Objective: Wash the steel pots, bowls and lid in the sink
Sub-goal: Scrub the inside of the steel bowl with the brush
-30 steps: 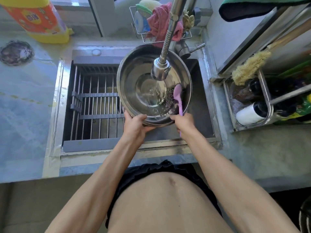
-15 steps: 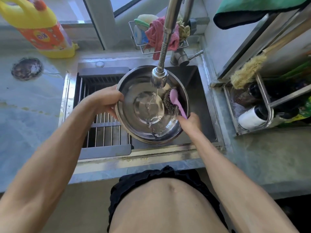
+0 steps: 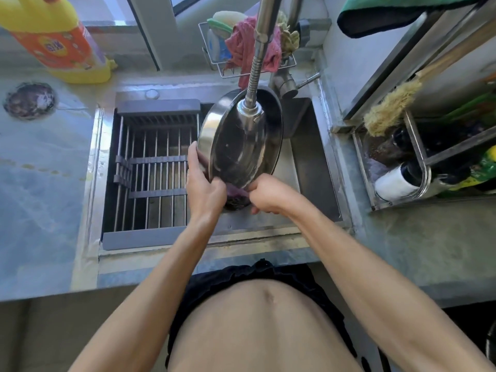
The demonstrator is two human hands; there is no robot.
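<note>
1. I am holding the steel bowl [image 3: 243, 146] over the sink [image 3: 316, 167], tipped steeply on edge so that its open side is facing right and toward me.
2. My left hand [image 3: 205, 189] is gripping the bowl at its lower left – the fingers are curling up the outer wall and the thumb side is lying at the rim.
3. My right hand [image 3: 264, 194] is sitting at the bowl's lowest edge, fingers curled tight around the scrubber [image 3: 236, 196] – a purple piece with a dark wire pad, mostly hidden between my two hands.
4. The scrubber is pressing against the underside of the bowl at the near rim; I cannot tell how much of the pad is in contact.
5. The faucet head [image 3: 251, 110] is hanging on its flexible hose in front of the bowl's upper part, near the rim. I cannot tell whether water is running.
6. The drying rack [image 3: 150, 167] is spanning the left part of the sink, just beside my left hand.
7. The wire caddy [image 3: 214, 60] is standing behind the sink, holding sponges and a pink cloth [image 3: 247, 44].
8. The yellow detergent bottle [image 3: 53, 41] is standing on the counter [image 3: 40, 183] at far left, well apart from the bowl.
9. A brush [image 3: 389, 108] is leaning in the shelf unit [image 3: 418, 157] to the right of the sink, with a white container [image 3: 394, 181] lying near it.
</note>
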